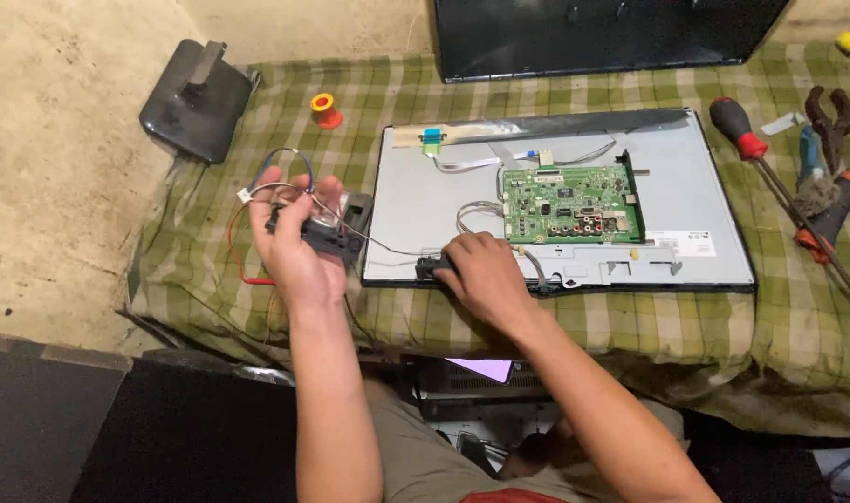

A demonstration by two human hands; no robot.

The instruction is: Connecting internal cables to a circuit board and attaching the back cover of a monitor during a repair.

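Green checked cloth covers a low work surface on a bare concrete floor; on it, right of centre, lies an opened flat-screen panel, back side up, with a green circuit board mounted near its middle. At the left of the frame the left hand is closed around a small black speaker module, held just off the panel's left edge, with thin red, blue and white wires looping above and beside the fingers. The right hand rests curled over a second dark module at the panel's lower edge; whether it actually pinches that piece I cannot tell, since the fingers hide most of it.

The speaker looks light and rigid, a plastic shell easy to hold by its body; the wires are the weak point (thin, soft, likely to tear at their joints), so the body is the place to grip, never the leads. The board looks fragile and is best left untouched.

Around them: a black stand base at upper left, an orange solder spool, a red-handled screwdriver and pliers at right.
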